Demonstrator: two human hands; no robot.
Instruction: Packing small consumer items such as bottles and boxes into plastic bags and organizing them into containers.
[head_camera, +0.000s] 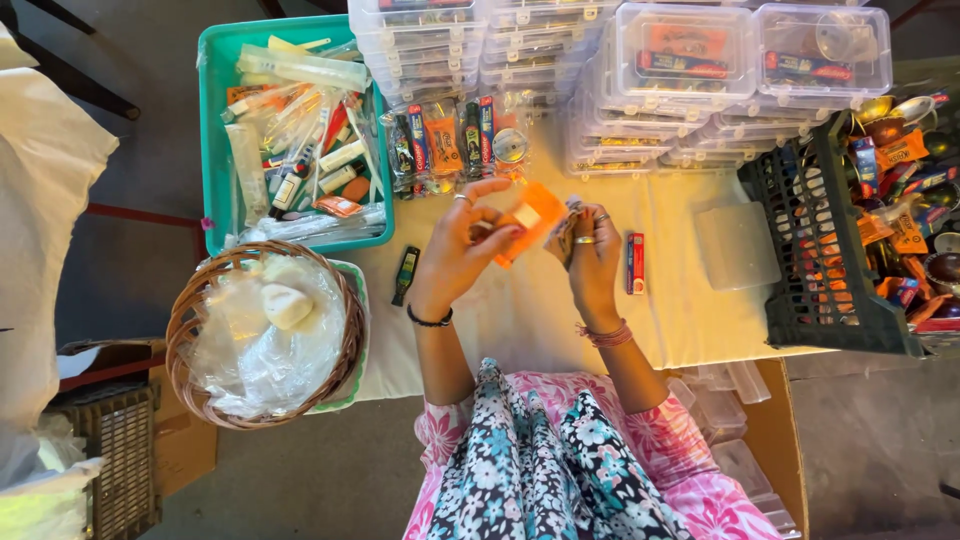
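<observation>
My left hand (462, 245) grips an orange packet (532, 217) over the middle of a cream-covered table (690, 320). My right hand (592, 258), with rings on its fingers, holds the packet's other end, pinching a small crumpled wrapper piece (567, 226). Both hands hover just above the cloth. A red and blue flat packet (635, 263) lies right of my right hand. A small dark green packet (405, 273) lies left of my left hand.
A teal tray (210, 140) of tubes and sachets sits far left, a wicker basket (190, 330) lined with plastic below it. Stacked clear boxes (690, 60) line the far edge. A dark crate (820, 260) of bright packets stands right. An empty clear box (735, 245) lies nearby.
</observation>
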